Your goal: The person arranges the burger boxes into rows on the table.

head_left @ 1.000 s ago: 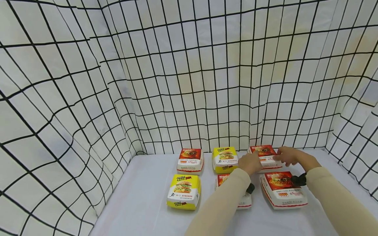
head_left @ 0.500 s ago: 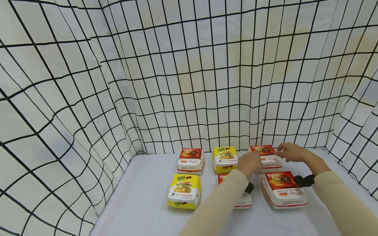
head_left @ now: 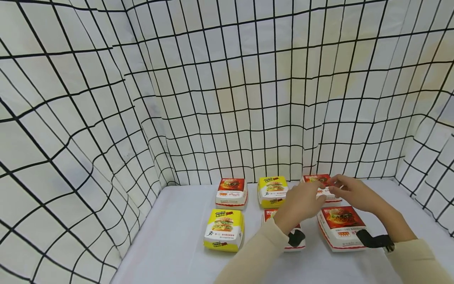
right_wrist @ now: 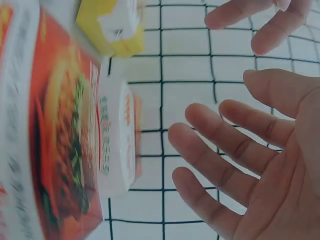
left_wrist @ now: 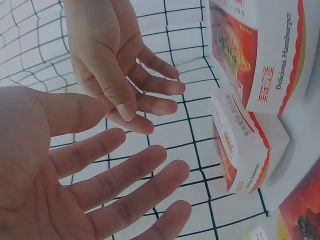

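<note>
My left hand [head_left: 299, 203] hovers with fingers spread and nothing in it, above the front-middle red-and-white hamburger box [head_left: 297, 245], which the forearm partly covers. To its right, my right hand [head_left: 358, 194] is also empty, its fingers loosely extended. Between and behind the hands sits the back-right red-and-white hamburger box [head_left: 315, 178], partly hidden by them. Below the right hand lies the front-right red-and-white hamburger box [head_left: 342, 227]. In the left wrist view, both palms face each other, apart from the boxes. The right wrist view shows bare fingers [right_wrist: 220, 165] beside a box.
A yellow hamburger box [head_left: 272, 191] stands back-middle and another yellow box [head_left: 224, 230] front-left. Behind that one is a red-and-white box [head_left: 231, 193]. White cloth walls [head_left: 227, 118] with a black grid enclose the white table [head_left: 170, 236] at the back and sides.
Both hands have lifted off the back-right box and drawn back toward the body. The right hand let go first, then the left. The boxes keep their places on the table.
</note>
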`<state>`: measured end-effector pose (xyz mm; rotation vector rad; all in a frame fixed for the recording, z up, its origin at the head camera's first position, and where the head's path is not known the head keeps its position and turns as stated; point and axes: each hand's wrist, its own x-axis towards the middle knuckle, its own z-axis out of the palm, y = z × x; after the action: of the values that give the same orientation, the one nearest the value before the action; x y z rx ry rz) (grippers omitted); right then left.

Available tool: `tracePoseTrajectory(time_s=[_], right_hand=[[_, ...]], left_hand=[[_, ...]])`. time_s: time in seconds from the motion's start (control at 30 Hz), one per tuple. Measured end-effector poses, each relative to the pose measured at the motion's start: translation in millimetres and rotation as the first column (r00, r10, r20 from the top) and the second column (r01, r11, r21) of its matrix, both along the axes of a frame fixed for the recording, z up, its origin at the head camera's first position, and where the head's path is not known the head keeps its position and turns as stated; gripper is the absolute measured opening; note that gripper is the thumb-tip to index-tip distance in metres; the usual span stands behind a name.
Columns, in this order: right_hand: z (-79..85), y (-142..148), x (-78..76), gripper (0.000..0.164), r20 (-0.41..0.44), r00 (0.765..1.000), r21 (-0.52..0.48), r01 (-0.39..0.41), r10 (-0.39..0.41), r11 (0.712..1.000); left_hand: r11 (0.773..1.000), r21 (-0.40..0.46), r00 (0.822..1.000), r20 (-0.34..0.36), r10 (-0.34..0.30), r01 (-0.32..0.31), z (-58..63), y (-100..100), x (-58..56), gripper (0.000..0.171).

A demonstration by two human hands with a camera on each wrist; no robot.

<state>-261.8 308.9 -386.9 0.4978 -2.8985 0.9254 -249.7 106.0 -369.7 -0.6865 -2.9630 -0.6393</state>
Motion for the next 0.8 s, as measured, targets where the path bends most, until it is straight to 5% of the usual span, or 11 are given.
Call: tracePoseTrajectory(time_s=[0.2,0.4,0.57,0.8], right_hand=[[-6.3,-13,27.5,0.028,-0.034,0.999,-0.068,-0.005,0.003,0.998],[-20.4,-17,44.6,0.027,-0.021,0.999,-0.109,0.028,-0.03,0.994],[-30.3,-16,53.8,0.023,-0.06,0.992,-0.083,0.103,-0.108,0.991],[-33.8,-7,54.9,0.018,-0.135,0.975,-0.079,0.166,-0.175,0.983]], left_hand=[[0.99,0.079,0.99,-0.089,-0.107,0.114,-5.7,-20,21.2,0.029],[0.972,0.072,0.97,-0.113,-0.213,0.222,-22.8,-56,28.7,0.029],[0.977,0.095,0.976,-0.121,-0.181,0.193,-35.1,-96,30.5,0.028],[0.989,0.138,0.984,-0.176,-0.022,0.047,-35.9,-166,24.5,0.028]])
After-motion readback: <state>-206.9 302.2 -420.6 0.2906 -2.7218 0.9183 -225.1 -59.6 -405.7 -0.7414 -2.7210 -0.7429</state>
